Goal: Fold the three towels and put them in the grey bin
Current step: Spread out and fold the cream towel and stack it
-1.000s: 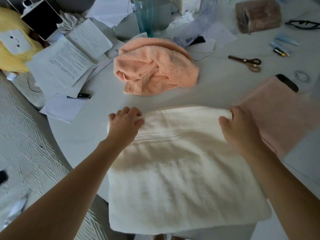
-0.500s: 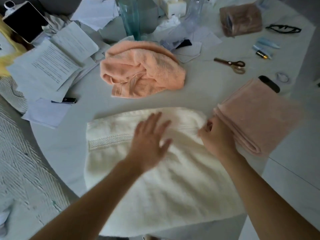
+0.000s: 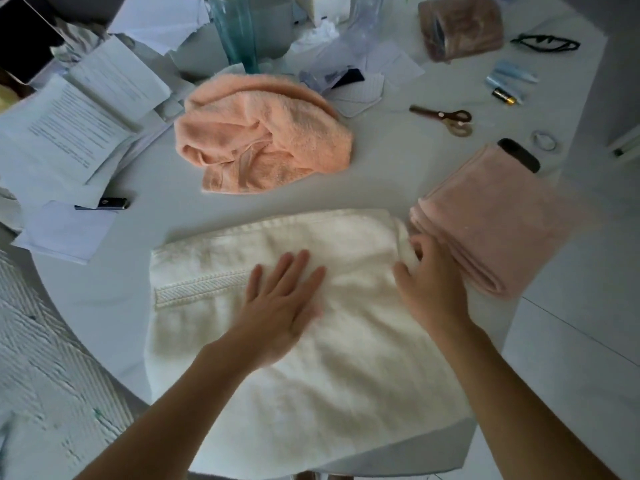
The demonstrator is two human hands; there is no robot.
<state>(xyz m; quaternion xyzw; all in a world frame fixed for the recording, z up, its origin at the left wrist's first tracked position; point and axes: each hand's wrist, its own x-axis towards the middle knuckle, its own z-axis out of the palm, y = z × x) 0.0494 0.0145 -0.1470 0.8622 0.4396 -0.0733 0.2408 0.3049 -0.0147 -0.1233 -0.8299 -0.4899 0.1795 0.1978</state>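
Note:
A white towel [image 3: 349, 386] lies flat on the near part of the round white table [image 3: 374, 174], its front edge hanging over the rim. My left hand [image 3: 280, 306] presses flat on its middle with straight fingers. My right hand [image 3: 429, 285] is at the towel's right edge, fingers curled into the fabric there. A folded pink towel [image 3: 498, 220] sits just to the right, touching the white one. A crumpled peach towel [image 3: 263, 136] lies further back at the centre. No grey bin is in view.
Stacks of papers [image 3: 76, 126] cover the table's left side, with a small dark pen-like item [image 3: 110, 203] near them. Scissors [image 3: 446, 117], a black remote [image 3: 518, 154], hair ties [image 3: 544, 141], glasses [image 3: 545, 43] and a brown pouch [image 3: 460, 27] lie at the back right. A glass vase [image 3: 235, 29] stands behind.
My left hand left the towel's far left corner and now presses flat on its middle. My right hand slid down to the right edge. The view shifted left.

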